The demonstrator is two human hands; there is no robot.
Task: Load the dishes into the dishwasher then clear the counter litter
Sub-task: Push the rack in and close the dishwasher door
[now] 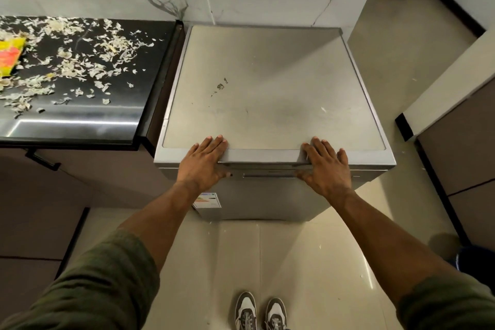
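Head view: the dishwasher, a heavy, rigid steel cabinet, stands shut beside the black table; your left hand and right hand lie flat-fingered on its front top edge, grip unclosed. Take the door by the recessed handle between your hands. Litter on the table: light, loose flakes, likely better swept together than pinched singly.

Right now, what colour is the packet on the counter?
Yellow with red-orange print, the packet, head view, at the frame's left edge.

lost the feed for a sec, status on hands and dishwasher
Both hands flat on the dishwasher's front top edge, left hand, right hand, no grip. Door shut. Litter and yellow packet on the counter.
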